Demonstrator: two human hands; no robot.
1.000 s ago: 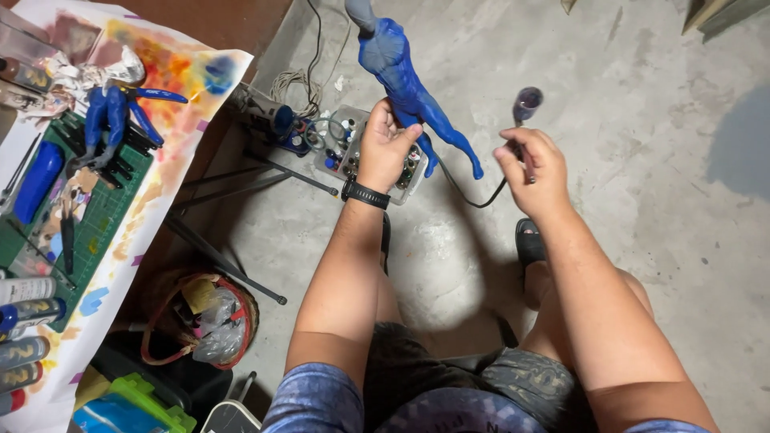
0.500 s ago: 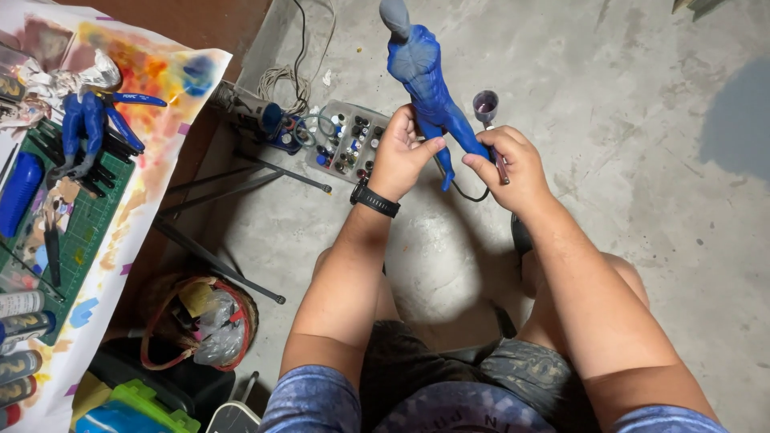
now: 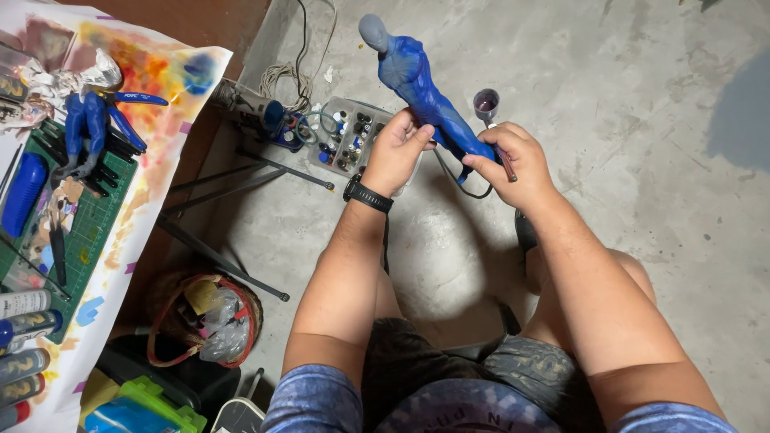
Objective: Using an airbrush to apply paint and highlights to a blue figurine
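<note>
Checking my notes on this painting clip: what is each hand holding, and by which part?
The left hand grips the blue figure by its lower end. The right hand holds an airbrush by its body, fingertips also touching the figure.

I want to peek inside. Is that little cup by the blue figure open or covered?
Open: the airbrush cup has no lid, and its purplish inside shows from above.

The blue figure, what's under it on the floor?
Under the blue figure sits a clear tray of small paint pots on the concrete floor. The left hand covers the tray's right end.
</note>
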